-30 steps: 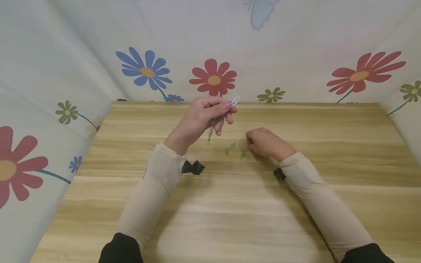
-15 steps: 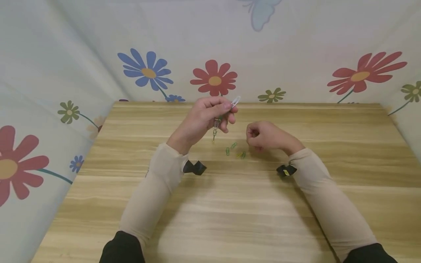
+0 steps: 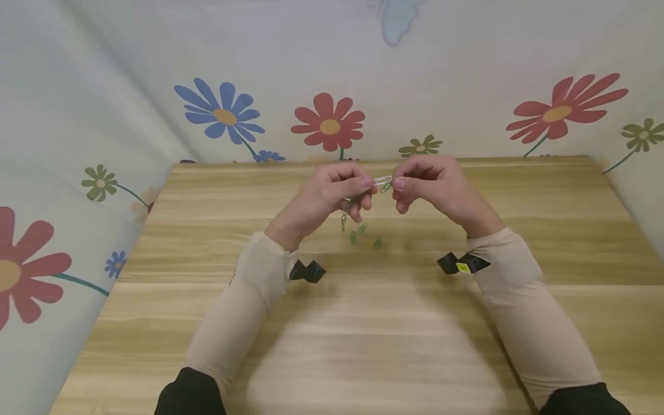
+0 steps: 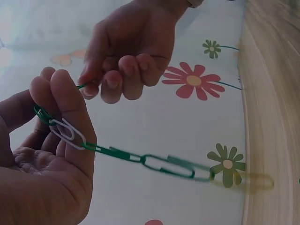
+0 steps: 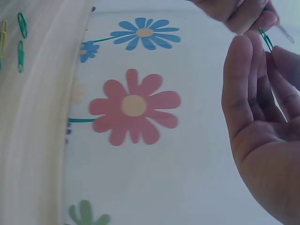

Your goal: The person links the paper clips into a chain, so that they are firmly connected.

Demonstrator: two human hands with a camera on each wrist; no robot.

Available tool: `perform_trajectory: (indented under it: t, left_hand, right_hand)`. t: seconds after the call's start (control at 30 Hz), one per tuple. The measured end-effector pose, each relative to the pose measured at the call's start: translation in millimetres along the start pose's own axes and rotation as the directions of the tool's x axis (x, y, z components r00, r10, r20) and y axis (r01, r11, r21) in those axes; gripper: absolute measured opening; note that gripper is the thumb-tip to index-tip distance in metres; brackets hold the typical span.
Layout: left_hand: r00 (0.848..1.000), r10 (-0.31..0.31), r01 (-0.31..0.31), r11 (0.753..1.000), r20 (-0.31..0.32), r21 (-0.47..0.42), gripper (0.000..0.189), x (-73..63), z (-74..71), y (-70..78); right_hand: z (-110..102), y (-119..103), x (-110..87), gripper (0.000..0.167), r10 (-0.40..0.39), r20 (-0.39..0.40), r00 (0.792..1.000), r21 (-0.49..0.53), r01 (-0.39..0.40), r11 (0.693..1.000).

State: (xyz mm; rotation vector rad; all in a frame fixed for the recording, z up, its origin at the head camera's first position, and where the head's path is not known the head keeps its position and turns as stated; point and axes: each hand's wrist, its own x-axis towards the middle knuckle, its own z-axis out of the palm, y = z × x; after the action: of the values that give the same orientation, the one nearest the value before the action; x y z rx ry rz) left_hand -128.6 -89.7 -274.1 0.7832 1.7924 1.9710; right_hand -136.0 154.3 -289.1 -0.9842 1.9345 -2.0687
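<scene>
In the head view my left hand (image 3: 329,193) pinches a white paper clip (image 3: 383,181) whose free end points right. A chain of linked paper clips (image 3: 344,219) hangs below that hand. The left wrist view shows the chain's white link (image 4: 70,133), green links (image 4: 117,153) and a blurred yellow one (image 4: 255,183) at its end. My right hand (image 3: 436,187) pinches a green paper clip (image 5: 266,39) between thumb and fingertips. This clip lies close beside the white one; whether they touch or are hooked, I cannot tell.
Loose green paper clips (image 3: 353,237) and a green-and-yellow pair (image 3: 377,243) lie on the wooden table (image 3: 373,334) below the hands. Behind the table's far edge stands a flowered wall covering (image 3: 467,69). Black wrist mounts (image 3: 308,271) stick out from both sleeves.
My right hand has risen from the tabletop beside the loose clips, bringing a green paper clip up to the left hand. The white clip has turned to lie nearly level.
</scene>
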Motion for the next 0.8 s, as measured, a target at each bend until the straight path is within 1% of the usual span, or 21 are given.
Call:
perform_trajectory:
  t: [0.07, 0.13, 0.27, 0.37, 0.43, 0.53, 0.6, 0.63, 0.7, 0.77, 0.8]
  left_hand:
    - [1.000, 0.009, -0.010, 1.000, 0.003, 0.009, 0.018, 1.0, 0.9, 0.2]
    - [1.000, 0.013, -0.013, 1.000, 0.001, 0.011, 0.019, 1.9, 1.7, 0.1]
    - [1.000, 0.012, -0.012, 1.000, -0.013, 0.001, 0.020, 2.7, 3.3, -2.6]
    - [1.000, 0.005, -0.005, 1.000, -0.027, -0.004, 0.018, 2.0, 4.8, -5.2]
    - [0.999, 0.003, -0.003, 1.000, -0.038, -0.001, 0.018, 1.8, 5.9, -6.3]
    - [0.999, 0.007, -0.007, 1.000, -0.045, -0.001, 0.019, 2.2, 7.1, -8.1]
    - [0.999, 0.009, -0.010, 1.000, -0.046, -0.007, 0.020, 2.6, 7.8, -9.0]
    - [0.999, 0.014, -0.015, 1.000, -0.045, -0.017, 0.020, 2.7, 8.2, -9.1]
    - [0.999, 0.029, -0.031, 0.998, -0.046, -0.050, 0.021, 3.2, 8.9, -8.9]
    - [0.998, 0.050, -0.054, 0.994, -0.049, -0.090, 0.021, 3.6, 10.1, -7.8]
    - [0.997, 0.059, -0.065, 0.992, -0.050, -0.109, 0.021, 4.0, 10.7, -7.4]
  right_hand:
    - [2, -6, 0.6, 0.007, -0.064, -0.024, 0.998, -0.033, 0.064, 0.997]
    - [3, -11, 0.4, 0.007, -0.109, -0.038, 0.993, -0.069, 0.107, 0.992]
    - [6, -16, -2.0, 0.010, -0.156, -0.049, 0.987, -0.144, 0.148, 0.979]
    - [8, -19, -4.2, 0.012, -0.191, -0.042, 0.981, -0.177, 0.181, 0.967]
    - [9, -21, -4.9, 0.011, -0.231, -0.045, 0.972, -0.186, 0.219, 0.958]
    - [9, -25, -5.1, 0.006, -0.303, -0.071, 0.950, -0.169, 0.288, 0.943]
    - [9, -27, -5.0, 0.004, -0.334, -0.089, 0.938, -0.159, 0.318, 0.935]
    - [8, -29, -5.1, 0.005, -0.345, -0.092, 0.934, -0.168, 0.327, 0.930]
    - [8, -31, -5.3, 0.004, -0.349, -0.090, 0.933, -0.210, 0.325, 0.922]
    - [8, -34, -5.7, 0.004, -0.345, -0.068, 0.936, -0.304, 0.310, 0.901]
    - [8, -35, -6.0, 0.006, -0.344, -0.053, 0.938, -0.358, 0.304, 0.883]
